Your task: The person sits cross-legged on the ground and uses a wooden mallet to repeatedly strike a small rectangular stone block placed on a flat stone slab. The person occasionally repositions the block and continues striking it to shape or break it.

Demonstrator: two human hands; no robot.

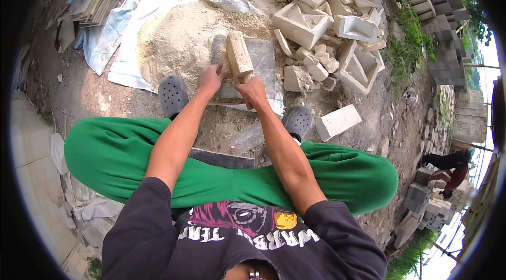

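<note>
My right hand (252, 92) is closed round the handle of a wooden mallet (239, 54). The mallet's thick, worn block of a head points away from me, over a dark grey slab (263, 59) on the ground. Left of the mallet head, my left hand (211, 79) is low over the slab, its fingers curled against a pale, crumbly chunk (225, 63). The mallet head partly hides that chunk. Just beyond and to the left spreads a heap of pale powder and crumbs (176, 37) on a white sheet (124, 64).
Broken pale hollow blocks (300, 24) and rubble (319, 61) are piled to the right. One pale block (339, 122) lies by my right shoe (298, 122). Stacked boards (95, 1) stand at far left. A person (450, 174) bends over grey blocks (416, 197) at far right.
</note>
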